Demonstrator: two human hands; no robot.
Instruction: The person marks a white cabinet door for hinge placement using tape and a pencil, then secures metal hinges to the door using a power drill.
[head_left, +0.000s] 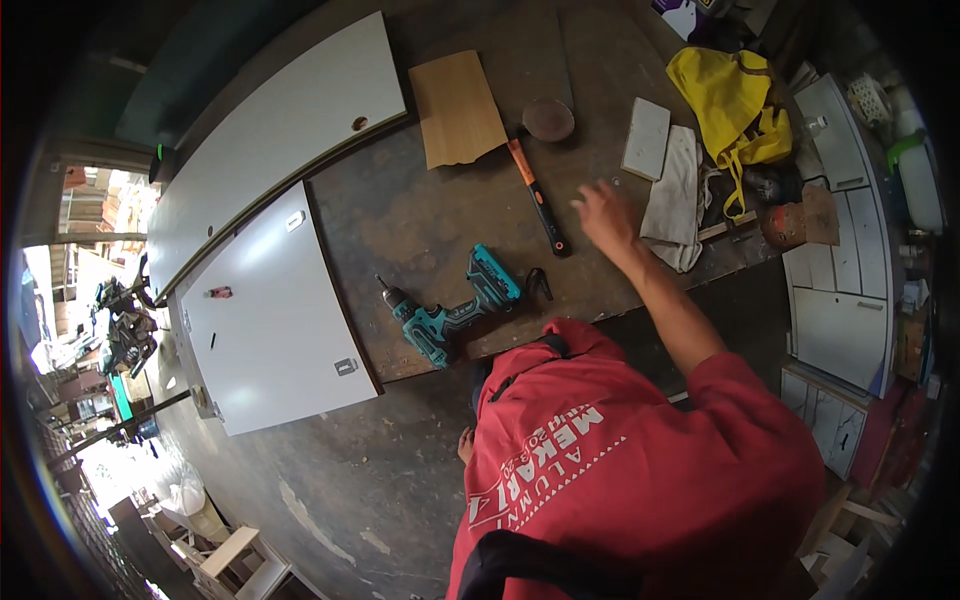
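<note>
My right hand (606,222) reaches over the dark worktable (400,215), fingers bent and apart, with nothing visible in them. To its left lies a long orange-and-black handled tool (540,200); its far end blends into the table. Just right of the hand are a white cloth (672,205) and a white rectangular block (646,138). Nearer my body, a teal-and-black cordless drill (440,318) lies on its side with a bit in its chuck. My left hand (466,446) hangs low beside my red shirt, mostly hidden, so its grip does not show.
A white panel (265,320) with metal hinge fittings overhangs the left edge; a longer white board (290,130) lies behind it. Farther back are a brown sheet (458,108) and a round brown disc (548,120). A yellow bag (735,100) and white cabinet (842,300) stand right.
</note>
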